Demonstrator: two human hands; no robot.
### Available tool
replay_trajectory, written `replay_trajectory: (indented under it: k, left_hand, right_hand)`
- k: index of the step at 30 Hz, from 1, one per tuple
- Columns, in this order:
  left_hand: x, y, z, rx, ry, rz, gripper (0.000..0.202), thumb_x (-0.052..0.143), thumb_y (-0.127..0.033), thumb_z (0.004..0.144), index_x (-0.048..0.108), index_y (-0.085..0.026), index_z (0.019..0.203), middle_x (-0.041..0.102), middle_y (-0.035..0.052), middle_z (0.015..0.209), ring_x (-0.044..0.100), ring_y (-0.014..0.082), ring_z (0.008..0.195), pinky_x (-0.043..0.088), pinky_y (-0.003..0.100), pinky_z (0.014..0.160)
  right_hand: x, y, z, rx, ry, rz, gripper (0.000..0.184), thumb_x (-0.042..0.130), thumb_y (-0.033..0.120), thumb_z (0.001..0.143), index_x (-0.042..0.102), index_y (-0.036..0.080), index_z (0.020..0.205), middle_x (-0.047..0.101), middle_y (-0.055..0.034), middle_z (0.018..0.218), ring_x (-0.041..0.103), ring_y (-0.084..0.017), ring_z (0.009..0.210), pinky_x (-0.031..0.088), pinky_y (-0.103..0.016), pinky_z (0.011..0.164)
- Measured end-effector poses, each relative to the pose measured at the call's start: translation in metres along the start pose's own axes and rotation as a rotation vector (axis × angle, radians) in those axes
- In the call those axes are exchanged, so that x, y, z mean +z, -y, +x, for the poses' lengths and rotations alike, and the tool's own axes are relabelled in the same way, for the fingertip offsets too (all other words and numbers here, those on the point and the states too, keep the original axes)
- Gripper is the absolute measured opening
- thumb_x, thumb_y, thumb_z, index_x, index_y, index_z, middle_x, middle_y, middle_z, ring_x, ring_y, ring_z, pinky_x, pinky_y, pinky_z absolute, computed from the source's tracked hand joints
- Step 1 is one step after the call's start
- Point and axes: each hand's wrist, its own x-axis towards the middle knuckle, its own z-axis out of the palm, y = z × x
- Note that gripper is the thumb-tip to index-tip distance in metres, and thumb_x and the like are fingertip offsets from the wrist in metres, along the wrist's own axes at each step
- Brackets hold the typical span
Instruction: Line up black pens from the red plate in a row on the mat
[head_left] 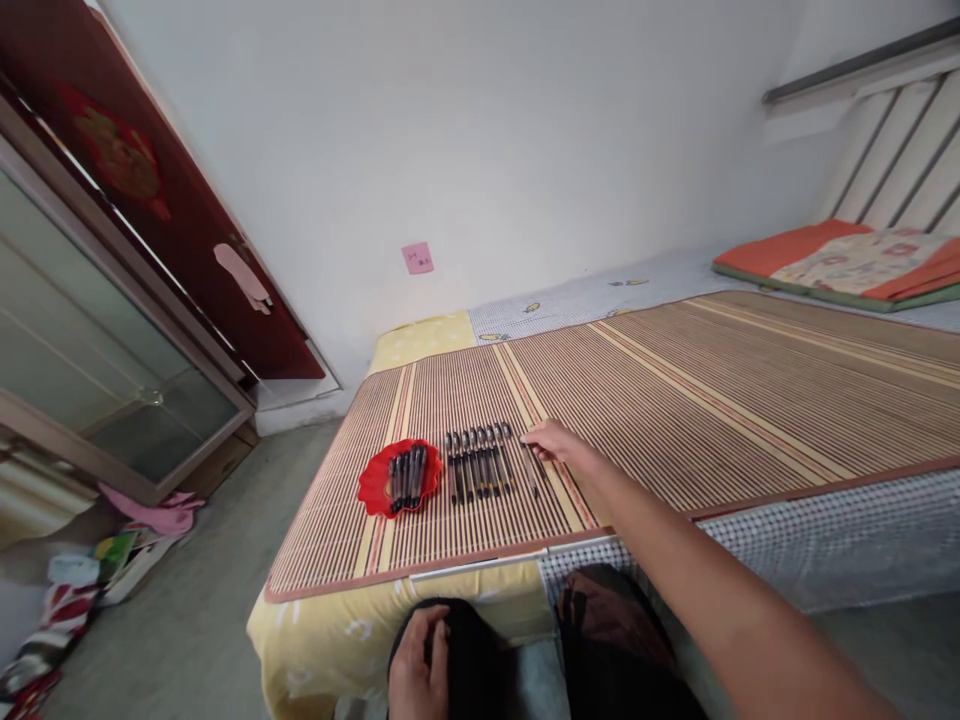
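Observation:
My right hand (553,440) is closed in a pinch on the upper end of a pen (532,477), whose lower end points toward me over the striped mat (637,410). Just left of it, a row of several black-and-clear pens (478,465) lies side by side on the mat. Left of that row sits a red scalloped plate (367,492) with several more dark pens (407,480) bunched in it. My left hand (420,660) rests on my left knee, fingers loosely stretched, holding nothing.
The mat covers a bed with a yellow sheet (337,630) at its near left edge. A folded orange quilt (795,245) lies at the far right. A pink note (418,258) is on the wall. Clothes and other items (67,600) lie at lower left.

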Motion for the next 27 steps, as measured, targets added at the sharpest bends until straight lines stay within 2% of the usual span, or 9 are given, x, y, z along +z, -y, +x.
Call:
replay_trajectory:
  k: [6,11,16,23,27]
  left_hand:
    - [0.009,0.001,0.0,-0.006,-0.133,-0.046,0.047,0.055,-0.066,0.09,0.075,-0.024,0.09,0.075,0.0087,0.085,0.07,0.0267,0.078,0.056,0.036,0.082]
    - [0.011,0.003,-0.001,0.004,-0.129,-0.035,0.044,0.055,-0.064,0.091,0.075,-0.024,0.09,0.074,0.0076,0.082,0.069,0.0257,0.075,0.056,0.035,0.078]
    - [0.011,0.005,-0.001,0.007,-0.129,-0.037,0.038,0.057,-0.058,0.093,0.075,-0.024,0.092,0.073,0.007,0.084,0.068,0.0247,0.076,0.055,0.033,0.079]
    - [0.011,0.004,-0.001,0.008,-0.12,-0.033,0.037,0.057,-0.056,0.094,0.074,-0.024,0.092,0.072,0.0063,0.083,0.068,0.024,0.076,0.054,0.033,0.079]
    - [0.011,0.003,-0.002,0.001,-0.12,-0.026,0.035,0.057,-0.055,0.094,0.074,-0.024,0.092,0.071,0.0061,0.082,0.068,0.024,0.077,0.053,0.032,0.077]
  right_hand:
    - [0.018,-0.004,0.029,0.045,-0.098,-0.126,0.026,0.082,0.015,0.074,0.059,0.014,0.061,0.051,0.0011,0.037,0.046,-0.009,0.034,0.037,-0.018,0.038]
    - [0.029,-0.009,0.038,0.031,-0.143,-0.238,0.024,0.08,0.018,0.076,0.061,0.013,0.061,0.053,-0.0012,0.037,0.047,-0.011,0.032,0.039,-0.021,0.039]
    - [0.034,-0.016,0.04,-0.016,-0.178,-0.328,0.023,0.074,0.015,0.08,0.063,0.013,0.06,0.051,0.0007,0.036,0.048,-0.01,0.032,0.038,-0.019,0.04]
    - [0.035,-0.02,0.034,-0.105,-0.211,-0.426,0.028,0.074,0.014,0.081,0.062,0.015,0.055,0.054,-0.0014,0.041,0.054,-0.012,0.04,0.039,-0.021,0.045]
    - [0.034,-0.024,0.036,-0.151,-0.218,-0.462,0.021,0.073,0.011,0.08,0.066,0.013,0.059,0.059,-0.0057,0.047,0.062,-0.015,0.052,0.042,-0.022,0.052]
